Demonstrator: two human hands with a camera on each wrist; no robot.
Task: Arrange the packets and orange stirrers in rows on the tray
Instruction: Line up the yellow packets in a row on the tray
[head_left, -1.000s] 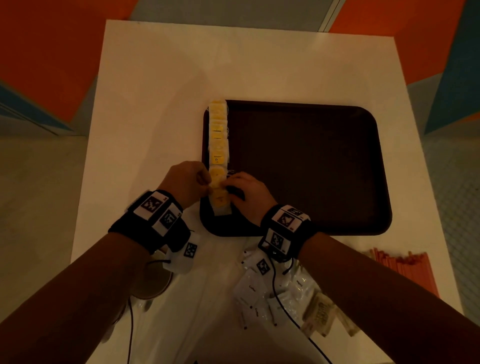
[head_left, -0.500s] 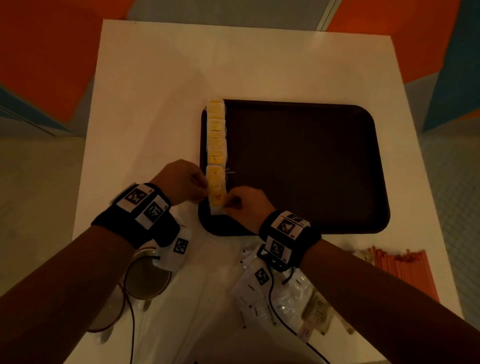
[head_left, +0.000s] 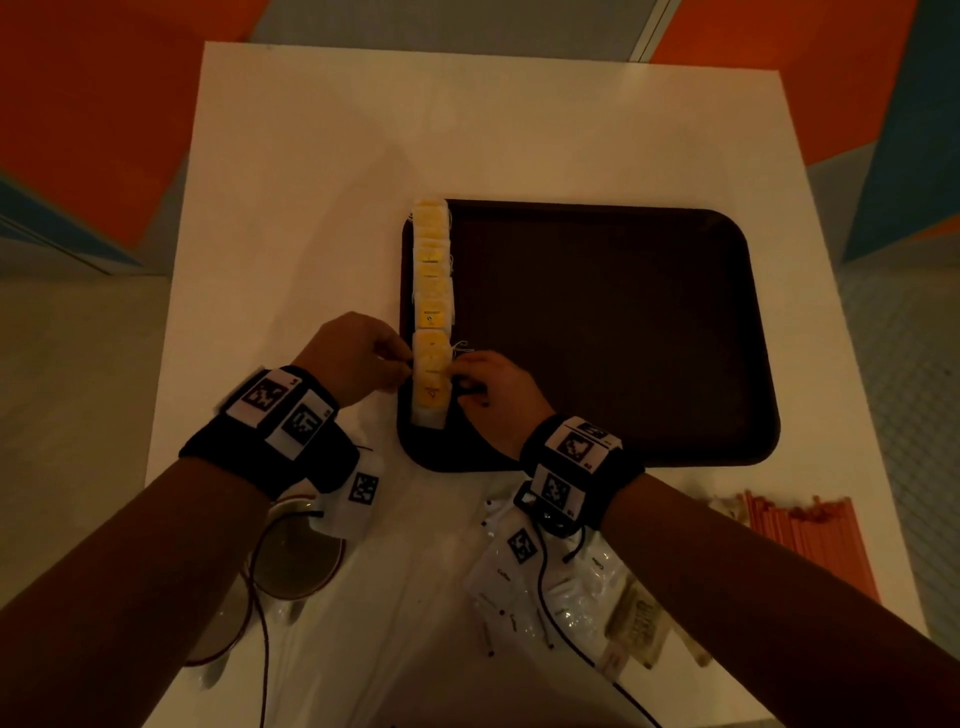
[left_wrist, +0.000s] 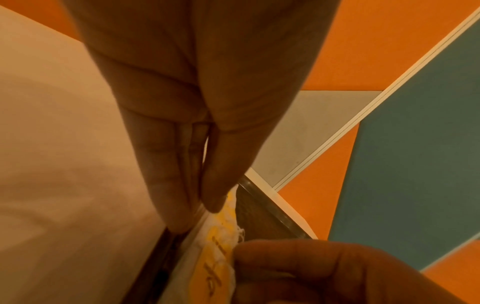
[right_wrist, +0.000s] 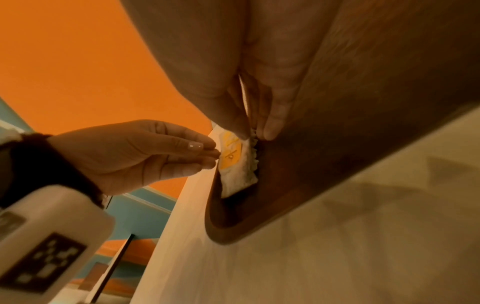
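A dark brown tray (head_left: 623, 332) lies on the white table, with a row of yellow packets (head_left: 431, 270) along its left edge. The nearest yellow packet (head_left: 430, 387) (right_wrist: 235, 162) (left_wrist: 215, 259) ends that row at the tray's near left corner. My left hand (head_left: 408, 364) (left_wrist: 205, 209) (right_wrist: 217, 154) pinches its left edge between thumb and straight fingers. Thumb and forefinger of my right hand (head_left: 460, 371) (right_wrist: 252, 133) pinch its crimped right edge. Orange stirrers (head_left: 810, 540) lie on the table at the near right.
A heap of white packets (head_left: 519, 592) and some brownish ones (head_left: 639, 618) lie near the table's front, under my right forearm. A cup on a saucer (head_left: 296, 561) stands below my left wrist. Most of the tray floor is bare.
The nearest yellow packet has been laid flat at the near end of the row. Both hands have shifted slightly along its sides and still hold its edges.
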